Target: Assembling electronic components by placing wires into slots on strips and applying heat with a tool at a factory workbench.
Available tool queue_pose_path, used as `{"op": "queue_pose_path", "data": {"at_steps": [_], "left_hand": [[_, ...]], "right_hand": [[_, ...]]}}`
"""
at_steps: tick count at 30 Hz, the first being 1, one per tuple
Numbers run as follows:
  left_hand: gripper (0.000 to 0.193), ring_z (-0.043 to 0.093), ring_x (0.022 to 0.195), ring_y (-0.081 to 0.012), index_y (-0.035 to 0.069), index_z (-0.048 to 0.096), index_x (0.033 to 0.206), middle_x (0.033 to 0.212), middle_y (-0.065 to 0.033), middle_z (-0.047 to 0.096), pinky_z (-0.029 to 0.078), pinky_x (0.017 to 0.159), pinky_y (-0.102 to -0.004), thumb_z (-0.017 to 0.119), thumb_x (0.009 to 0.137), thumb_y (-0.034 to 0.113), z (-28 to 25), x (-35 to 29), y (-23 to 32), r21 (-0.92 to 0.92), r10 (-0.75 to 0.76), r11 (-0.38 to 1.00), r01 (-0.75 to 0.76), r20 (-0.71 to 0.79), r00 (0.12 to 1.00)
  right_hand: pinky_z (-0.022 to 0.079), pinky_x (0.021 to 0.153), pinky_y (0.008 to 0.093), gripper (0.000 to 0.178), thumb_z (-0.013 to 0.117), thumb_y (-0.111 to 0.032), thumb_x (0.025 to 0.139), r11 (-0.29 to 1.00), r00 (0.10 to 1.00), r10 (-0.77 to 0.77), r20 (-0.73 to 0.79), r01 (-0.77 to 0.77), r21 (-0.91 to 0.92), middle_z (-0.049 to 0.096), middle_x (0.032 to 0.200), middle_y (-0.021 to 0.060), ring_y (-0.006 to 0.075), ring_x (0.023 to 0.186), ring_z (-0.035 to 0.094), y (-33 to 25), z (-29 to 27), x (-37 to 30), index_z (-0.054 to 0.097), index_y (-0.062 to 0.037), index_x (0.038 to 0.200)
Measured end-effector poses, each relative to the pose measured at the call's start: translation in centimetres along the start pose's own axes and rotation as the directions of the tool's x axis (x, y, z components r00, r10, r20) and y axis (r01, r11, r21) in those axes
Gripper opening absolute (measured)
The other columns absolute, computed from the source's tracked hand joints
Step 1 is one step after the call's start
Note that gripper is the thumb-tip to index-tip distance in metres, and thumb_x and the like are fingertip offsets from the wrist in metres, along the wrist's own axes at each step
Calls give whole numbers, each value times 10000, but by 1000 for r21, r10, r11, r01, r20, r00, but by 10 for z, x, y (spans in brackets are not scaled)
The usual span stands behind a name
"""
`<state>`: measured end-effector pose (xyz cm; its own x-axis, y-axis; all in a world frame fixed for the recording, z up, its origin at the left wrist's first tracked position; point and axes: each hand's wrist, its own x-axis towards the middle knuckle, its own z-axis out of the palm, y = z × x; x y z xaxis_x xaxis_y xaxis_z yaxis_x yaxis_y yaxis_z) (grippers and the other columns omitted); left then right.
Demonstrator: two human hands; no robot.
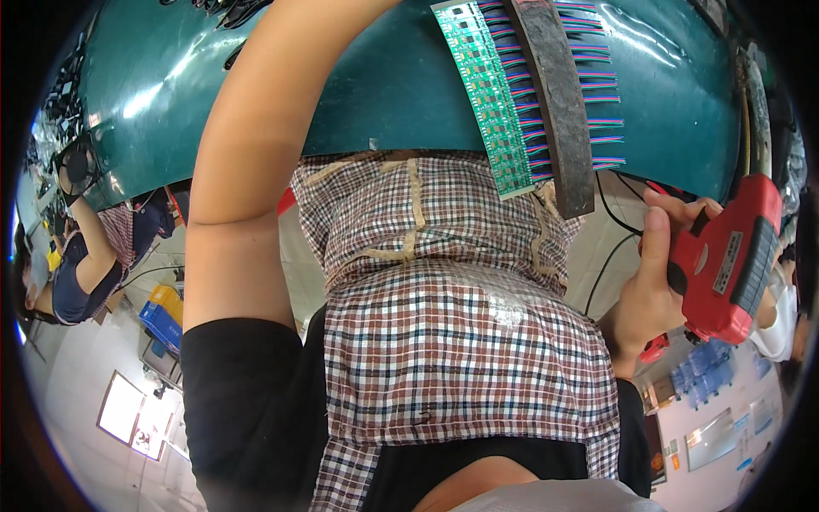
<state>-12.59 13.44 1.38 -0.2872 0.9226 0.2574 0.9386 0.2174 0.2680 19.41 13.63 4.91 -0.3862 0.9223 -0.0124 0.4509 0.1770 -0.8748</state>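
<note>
One green circuit-board strip (486, 98) and the dark bar (559, 102) across its wires (597, 99) overhang the near edge of our table (392, 94), whose surface stretches leftward. Our right hand (650, 290) grips a red tool (729, 256); we cannot tell our left hand's grip, beyond view.

I watch through one head-worn fisheye camera, looking steeply down (straight edges bow near its rim) past the close brown-and-white checked cloth apron (469, 358) toward the glossy dark-green tabletop (384, 98) beyond.
</note>
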Motion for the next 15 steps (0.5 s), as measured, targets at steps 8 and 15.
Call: {"op": "queue_pose_path", "data": {"at_steps": [8,15], "left_hand": [[127,706,811,-322,19,739,879,826,-151,720,553,756,-408,679,779,71,7,-2,-2,-95,-35,995,23,-120,992],[95,721,744,-223,-22,733,914,828,-140,738,564,684,-328,697,847,34,-32,-24,20,-383,-83,924,0,-200,976]], "right_hand": [[463,696,270,455,618,102,915,994,994,-99,48,97,42,610,1079,107,203,917,666,4,-10,-8,453,-3,1325],[476,711,288,488,614,106,897,984,991,-61,122,39,175,557,1121,99,204,892,648,-3,-13,-13,429,-24,1329]]}}
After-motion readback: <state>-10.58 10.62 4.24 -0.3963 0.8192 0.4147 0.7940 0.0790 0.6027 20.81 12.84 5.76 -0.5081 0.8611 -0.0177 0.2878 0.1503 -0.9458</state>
